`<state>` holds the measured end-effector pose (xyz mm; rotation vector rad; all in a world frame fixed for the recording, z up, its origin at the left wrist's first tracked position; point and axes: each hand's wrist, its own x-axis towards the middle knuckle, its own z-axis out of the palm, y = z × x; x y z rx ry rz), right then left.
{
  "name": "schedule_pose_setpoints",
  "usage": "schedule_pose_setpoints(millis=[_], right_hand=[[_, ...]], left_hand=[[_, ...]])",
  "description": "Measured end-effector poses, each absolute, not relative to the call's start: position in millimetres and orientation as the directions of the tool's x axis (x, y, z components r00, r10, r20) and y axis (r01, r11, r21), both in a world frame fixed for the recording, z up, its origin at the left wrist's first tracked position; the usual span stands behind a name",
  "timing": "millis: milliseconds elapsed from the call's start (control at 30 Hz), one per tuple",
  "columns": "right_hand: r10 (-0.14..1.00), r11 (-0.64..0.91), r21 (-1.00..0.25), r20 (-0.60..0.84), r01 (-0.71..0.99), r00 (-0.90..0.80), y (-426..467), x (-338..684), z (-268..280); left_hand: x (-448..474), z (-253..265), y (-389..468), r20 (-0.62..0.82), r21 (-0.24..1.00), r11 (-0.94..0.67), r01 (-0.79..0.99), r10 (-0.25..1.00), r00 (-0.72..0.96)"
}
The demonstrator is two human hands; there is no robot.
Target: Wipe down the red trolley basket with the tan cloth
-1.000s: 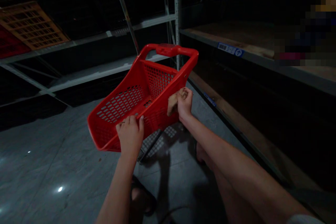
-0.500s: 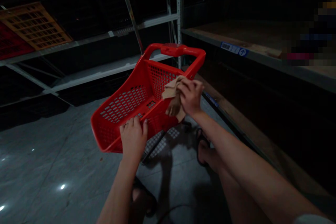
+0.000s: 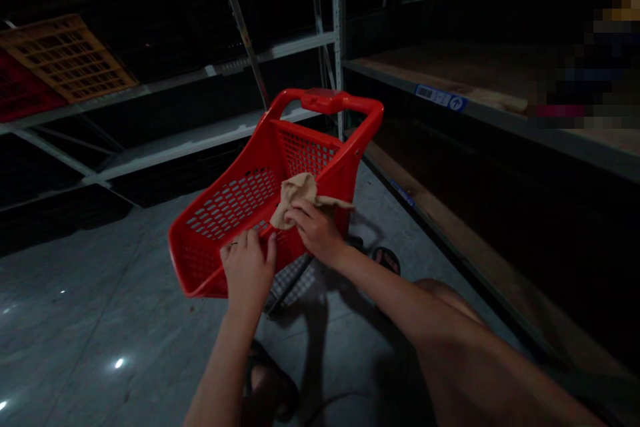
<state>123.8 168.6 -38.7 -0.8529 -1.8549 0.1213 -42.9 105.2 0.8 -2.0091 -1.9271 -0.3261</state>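
Note:
A red plastic shopping cart (image 3: 240, 173) with perforated sides stands on the floor in front of me, its handle towards the far right. My left hand (image 3: 249, 259) is closed over the near rim, fingers hooked to the inside and the thumb along the edge. In my right hand (image 3: 316, 227) a beige cloth (image 3: 299, 190) is pinched against the same near rim, a little right of my left hand. Part of the cloth lies over the rim and one end trails to the right.
Metal shelving (image 3: 175, 143) runs behind the cart. Yellow (image 3: 75, 57) and red crates sit on its left part. A low wooden shelf (image 3: 480, 87) with a blue label flanks the right side. My feet are on the grey tiled floor (image 3: 100, 307) close to the cart.
My right hand has slid the cloth along the near rim, from beside the handle towards my left hand. My left hand keeps its hold on the rim.

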Motion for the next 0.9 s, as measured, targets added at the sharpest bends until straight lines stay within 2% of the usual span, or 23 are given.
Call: schedule_pose_setpoints(millis=[67, 200, 267, 333, 467, 533, 667, 833, 900], right_hand=[[0.579, 0.748, -0.449, 0.801, 0.489, -0.151, 178.1, 141.2, -29.4], [0.525, 0.634, -0.564, 0.816, 0.529, 0.241, 204.1, 191.0, -7.7], [0.51, 0.577, -0.623, 0.78, 0.528, 0.363, 208.4, 201.0, -4.0], [0.522, 0.544, -0.643, 0.763, 0.54, 0.382, 204.9, 196.1, -6.8], [0.56, 0.55, -0.601, 0.781, 0.58, 0.278, 192.1, 172.0, -18.7], [0.567, 0.563, -0.611, 0.775, 0.556, 0.278, 191.1, 169.5, -20.0], [0.587, 0.55, -0.7, 0.712, 0.455, 0.386, 201.3, 190.0, -11.6], [0.541, 0.499, -0.789, 0.606, 0.357, 0.584, 214.6, 216.5, -6.7], [0.581, 0.48, -0.838, 0.526, 0.26, 0.622, 214.0, 211.7, -15.1]], left_hand=[[-44.1, 0.2, 105.5, 0.392, -0.092, -0.028, 0.995, 0.918, 0.062], [-44.4, -0.3, 105.9, 0.409, -0.097, -0.054, 0.994, 0.908, 0.089], [-43.3, -0.2, 105.8, 0.416, -0.093, -0.06, 0.994, 0.905, 0.094], [-42.2, -0.2, 105.6, 0.421, -0.09, -0.056, 0.994, 0.903, 0.089], [-42.7, -1.2, 105.5, 0.421, -0.088, -0.05, 0.995, 0.903, 0.083], [-43.9, -1.3, 105.7, 0.416, -0.094, -0.054, 0.994, 0.905, 0.088], [-44.7, 0.7, 105.7, 0.409, -0.112, -0.06, 0.992, 0.907, 0.101], [-42.0, 3.0, 104.6, 0.395, -0.107, -0.057, 0.993, 0.914, 0.095], [-40.7, 3.3, 104.4, 0.384, -0.104, -0.049, 0.993, 0.919, 0.086]])
